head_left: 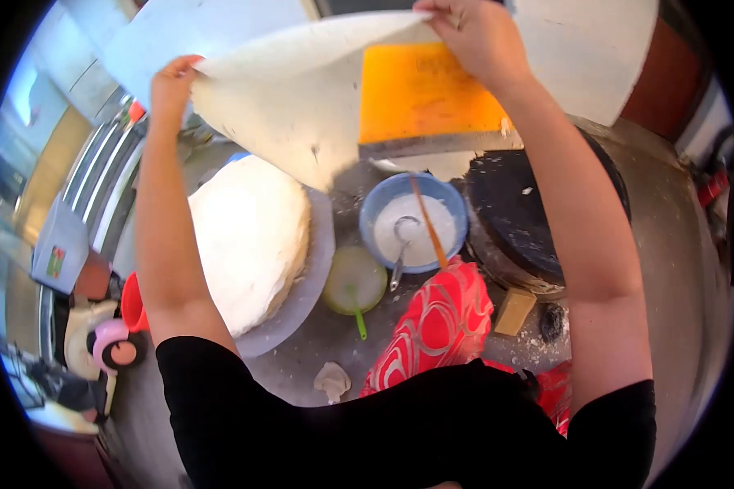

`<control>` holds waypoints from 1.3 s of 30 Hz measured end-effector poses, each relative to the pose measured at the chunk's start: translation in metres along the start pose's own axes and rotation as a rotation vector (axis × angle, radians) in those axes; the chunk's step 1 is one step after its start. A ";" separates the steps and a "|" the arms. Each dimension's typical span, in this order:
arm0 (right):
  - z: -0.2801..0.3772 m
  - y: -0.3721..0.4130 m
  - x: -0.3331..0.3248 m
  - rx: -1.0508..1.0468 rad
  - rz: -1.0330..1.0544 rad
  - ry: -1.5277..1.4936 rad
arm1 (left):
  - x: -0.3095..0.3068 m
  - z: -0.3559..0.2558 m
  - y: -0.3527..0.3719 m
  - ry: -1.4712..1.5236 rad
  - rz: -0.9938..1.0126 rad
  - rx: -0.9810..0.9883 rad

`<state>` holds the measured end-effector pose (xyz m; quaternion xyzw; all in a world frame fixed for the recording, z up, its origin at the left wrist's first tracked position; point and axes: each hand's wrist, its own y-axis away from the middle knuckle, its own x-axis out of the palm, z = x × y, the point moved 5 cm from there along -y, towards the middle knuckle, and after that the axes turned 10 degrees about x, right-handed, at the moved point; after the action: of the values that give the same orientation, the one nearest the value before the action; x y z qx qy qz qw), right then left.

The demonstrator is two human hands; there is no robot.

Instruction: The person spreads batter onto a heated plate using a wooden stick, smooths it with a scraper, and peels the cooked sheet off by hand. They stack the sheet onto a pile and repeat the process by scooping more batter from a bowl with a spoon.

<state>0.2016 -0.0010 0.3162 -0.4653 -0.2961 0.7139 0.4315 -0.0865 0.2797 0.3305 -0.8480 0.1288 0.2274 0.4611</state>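
Note:
A large, thin, pale crepe [277, 102] hangs stretched between my two raised hands. My left hand [174, 88] pinches its left edge, and my right hand [477, 41] pinches its upper right edge. Below my left arm lies a thick round stack of white crepes [249, 236] on a grey round base [316, 269]. A round black griddle [518, 208], dotted with scraps, is under my right forearm. Between stack and griddle, a blue basin [371, 210] contains white batter [432, 224], a metal ladle [398, 261] and a thin wooden stick [431, 216].
Beyond the basin stands an orange-yellow panel [428, 94]. A green strainer or bowl [355, 281] with a green handle sits by the basin. A tan block [515, 311] and a crumpled cloth [332, 381] lie on the floor. Left are a red container [134, 301] and a grey bin [61, 248].

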 end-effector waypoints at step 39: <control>-0.202 0.275 0.011 1.677 0.490 -0.520 | -0.006 0.072 0.406 -0.611 0.653 -0.531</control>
<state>0.2920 -0.1116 0.0062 0.1267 0.3390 0.8493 0.3843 -0.2849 0.1207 0.0064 -0.7462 0.1842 0.6215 0.1516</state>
